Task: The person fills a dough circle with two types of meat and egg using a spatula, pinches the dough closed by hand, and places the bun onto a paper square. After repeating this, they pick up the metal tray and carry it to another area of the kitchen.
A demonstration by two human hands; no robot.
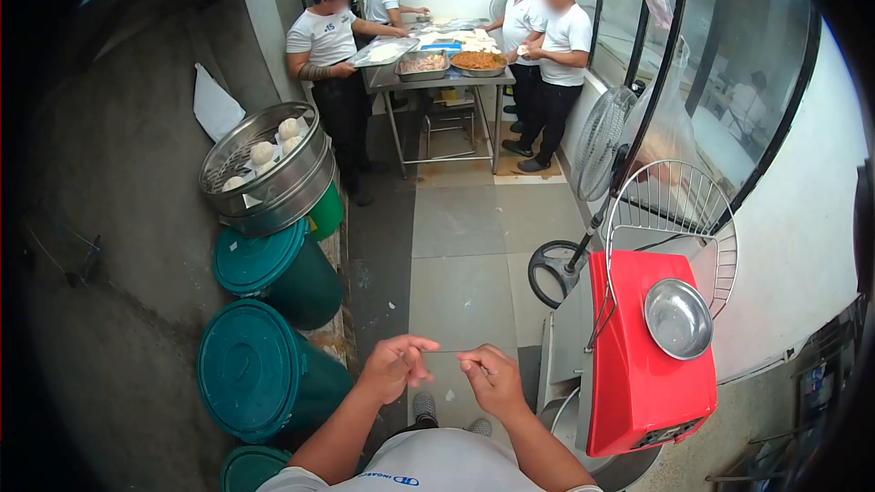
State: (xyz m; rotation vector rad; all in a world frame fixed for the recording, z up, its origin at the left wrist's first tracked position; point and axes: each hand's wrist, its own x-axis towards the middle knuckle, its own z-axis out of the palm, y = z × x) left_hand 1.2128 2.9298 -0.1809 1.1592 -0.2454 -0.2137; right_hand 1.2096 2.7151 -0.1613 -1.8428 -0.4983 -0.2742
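Both my hands are raised in front of my body, close together above the tiled floor. My left hand [397,368] has its fingers apart, pointing to the right, with nothing seen in it. Curled inward, my right hand [493,381] has thumb and forefinger close together. Whether anything small is pinched there I cannot make out. A narrow gap separates the fingertips of the two hands. Neither hand touches the lidded green bins [251,364] to the left or the red machine [643,392] to the right.
A metal bowl [678,319] and a wire rack [674,187] sit on the red machine. Steamer trays [273,210] with white buns [262,154] stand on the left. A pedestal fan [604,141] is on the right. Several people work around a metal table [392,82] with food trays.
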